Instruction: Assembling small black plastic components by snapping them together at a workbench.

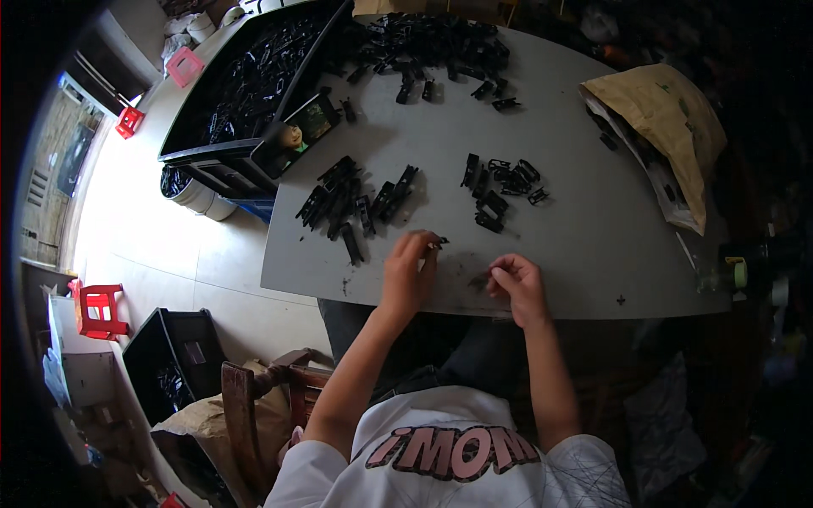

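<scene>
Here, left hand [410, 256] pinching small black piece [443, 241], right hand [517, 284] pinching blurred dark piece [479, 281]

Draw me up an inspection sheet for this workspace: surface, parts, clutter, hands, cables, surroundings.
Surface: grey table, dark specks near the front edge.
Job's things: black parts in a left group and a right group, a bigger heap at the far edge, more in a black crate at far left.
Clutter: phone, screen lit, by the crate; brown paper bag on the right.
Left hand: small dark piece at its fingertips; grip unclear.
Right hand: blurred dark piece at its fingertips; grip unclear.
Cables: nothing seen.
Surroundings: red stools and a pink stool at left; wooden chair beside the person.
</scene>
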### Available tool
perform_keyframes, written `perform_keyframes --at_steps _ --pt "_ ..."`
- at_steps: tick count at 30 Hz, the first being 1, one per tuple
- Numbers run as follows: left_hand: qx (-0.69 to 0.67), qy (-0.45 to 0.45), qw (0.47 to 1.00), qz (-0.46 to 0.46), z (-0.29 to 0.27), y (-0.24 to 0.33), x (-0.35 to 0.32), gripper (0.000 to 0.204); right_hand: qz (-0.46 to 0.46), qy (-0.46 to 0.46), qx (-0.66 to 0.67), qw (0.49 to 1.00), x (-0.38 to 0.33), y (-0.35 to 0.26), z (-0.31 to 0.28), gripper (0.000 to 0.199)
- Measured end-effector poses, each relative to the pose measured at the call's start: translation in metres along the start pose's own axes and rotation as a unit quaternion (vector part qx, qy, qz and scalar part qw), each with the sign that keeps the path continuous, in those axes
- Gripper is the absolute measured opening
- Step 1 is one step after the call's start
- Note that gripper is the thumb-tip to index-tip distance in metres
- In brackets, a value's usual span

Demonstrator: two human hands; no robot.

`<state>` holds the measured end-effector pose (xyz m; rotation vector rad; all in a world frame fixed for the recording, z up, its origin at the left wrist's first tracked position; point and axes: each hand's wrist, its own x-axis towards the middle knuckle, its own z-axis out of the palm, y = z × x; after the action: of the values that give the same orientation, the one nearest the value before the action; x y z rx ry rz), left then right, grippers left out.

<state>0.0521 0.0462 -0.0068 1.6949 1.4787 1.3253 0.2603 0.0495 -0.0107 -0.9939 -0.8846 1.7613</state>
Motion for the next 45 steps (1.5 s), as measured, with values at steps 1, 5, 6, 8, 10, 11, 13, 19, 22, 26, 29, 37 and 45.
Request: perform_keyframes --at_steps 1,5,6,8,10,11,13,19,22,26,29,37,45 --pt "0.0 0.0 1.0 0.0 -0.003 -0.001 -0.001 0.027 -0.003 0.037 -0.122 0.992 0.002 0.0 0.004 0.008" --pt "0.222 -0.125 0.949 0.185 -0.011 0.0 -0.014 0.042 0.013 0.063 -0.218 0.974 0.008 -0.001 0.008 0.006" --pt "0.223 -0.118 0.95 0.181 -0.01 -0.002 -0.017 0.04 -0.055 0.09 -0.305 0.947 0.009 0.0 0.008 0.005" --pt "0.225 -0.111 0.952 0.174 -0.011 -0.004 -0.02 0.039 -0.12 0.114 -0.388 0.907 0.006 -0.001 0.01 0.004" --pt "0.203 -0.101 0.962 0.154 -0.012 -0.004 -0.021 0.04 -0.186 0.085 -0.447 0.871 0.0 -0.007 0.013 0.004" --pt "0.202 -0.102 0.962 0.152 -0.012 -0.006 -0.021 0.04 -0.183 0.085 -0.448 0.871 -0.001 -0.007 0.013 0.004" --pt "0.181 -0.108 0.966 0.148 -0.012 -0.008 -0.022 0.038 -0.21 0.063 -0.45 0.866 -0.004 -0.004 0.017 0.004" --pt "0.151 -0.11 0.975 0.12 -0.016 -0.008 -0.022 0.032 -0.093 -0.049 -0.409 0.906 -0.029 -0.029 0.033 0.007" --pt "0.127 -0.085 0.982 0.111 -0.018 -0.009 -0.023 0.03 -0.007 -0.272 -0.471 0.839 -0.043 -0.023 0.021 0.013" --pt "0.134 -0.091 0.979 0.123 -0.013 -0.007 -0.018 0.028 -0.007 -0.209 -0.726 0.656 -0.059 0.064 0.001 0.025" --pt "0.137 -0.09 0.979 0.125 -0.016 -0.006 -0.02 0.027 -0.034 -0.148 -0.786 0.599 -0.059 0.102 0.019 0.028" --pt "0.11 -0.08 0.986 0.098 -0.016 -0.006 -0.026 0.027 -0.005 -0.216 -0.837 0.502 -0.048 0.157 0.007 0.029" --pt "0.062 -0.045 0.995 0.068 -0.022 0.0 -0.021 0.029 0.11 -0.221 -0.74 0.625 -0.048 0.116 0.01 0.015"
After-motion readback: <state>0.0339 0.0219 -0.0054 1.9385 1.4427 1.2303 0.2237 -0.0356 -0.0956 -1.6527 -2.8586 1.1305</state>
